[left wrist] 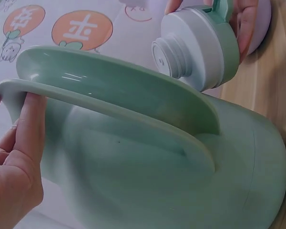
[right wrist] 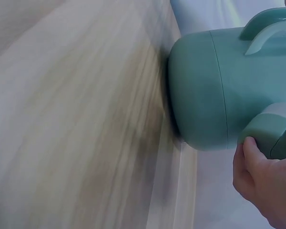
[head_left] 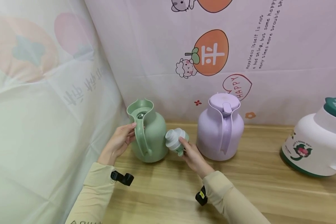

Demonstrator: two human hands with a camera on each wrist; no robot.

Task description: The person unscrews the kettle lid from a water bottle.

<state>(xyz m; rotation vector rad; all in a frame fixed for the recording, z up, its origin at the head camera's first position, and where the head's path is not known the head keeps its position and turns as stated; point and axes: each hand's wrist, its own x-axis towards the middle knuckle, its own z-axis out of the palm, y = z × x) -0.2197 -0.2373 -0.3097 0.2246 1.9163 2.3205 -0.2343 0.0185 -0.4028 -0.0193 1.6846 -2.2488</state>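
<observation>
A green vacuum jug (head_left: 154, 137) stands upright on the table with its mouth uncovered. The top of its handle (left wrist: 109, 107) is pinched between the thumb and fingers of my left hand (head_left: 120, 140). My right hand (head_left: 194, 155) holds the jug's stopper lid (head_left: 175, 140), white with a green cap, tilted beside the jug's right side. In the left wrist view the stopper's threaded white end (left wrist: 169, 57) points toward the jug. From the right wrist, the thumb and fingers of the right hand show curled on the green cap (right wrist: 264, 136).
To the right of the stopper stands a lilac vacuum jug (head_left: 219, 133) with its lid on. Farther right is a white jug (head_left: 316, 143) with a dark green lid and base. Printed cloth (head_left: 156, 62) hangs behind and on the left of the wooden table (head_left: 162, 196).
</observation>
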